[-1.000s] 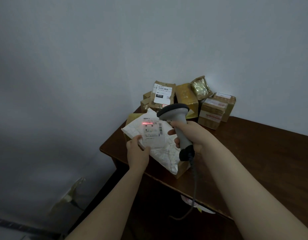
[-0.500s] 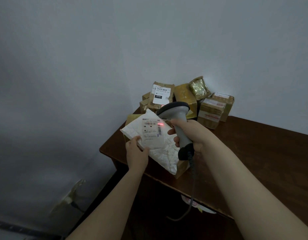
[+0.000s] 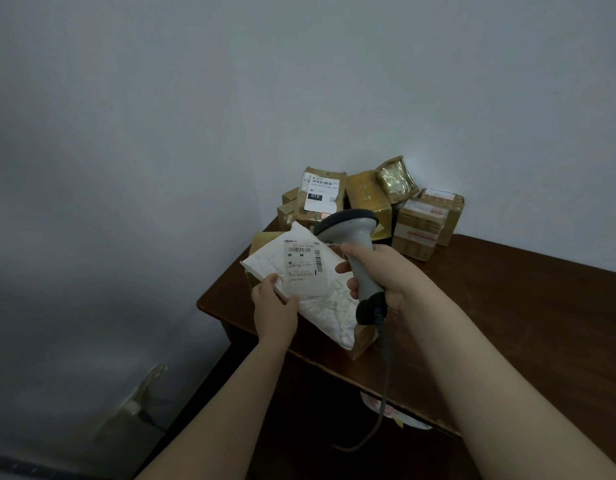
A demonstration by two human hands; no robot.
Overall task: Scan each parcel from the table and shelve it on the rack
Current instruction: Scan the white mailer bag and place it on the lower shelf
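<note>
my left grip (image 3: 275,306) pinches the near-left edge of the white parcel (image 3: 329,299), thumb on top, holding it tilted over a brown box (image 3: 363,339) at the table (image 3: 507,306) corner. my right grip (image 3: 379,271) is clamped round the scanner (image 3: 355,244) handle, its head just right of the label (image 3: 303,263). the parcel's long axis runs far-left to near-right. no rack in view, so i judge the left grip carries it off. the brown parcels (image 3: 420,223) piled at the back are sealed, contents hidden.
</note>
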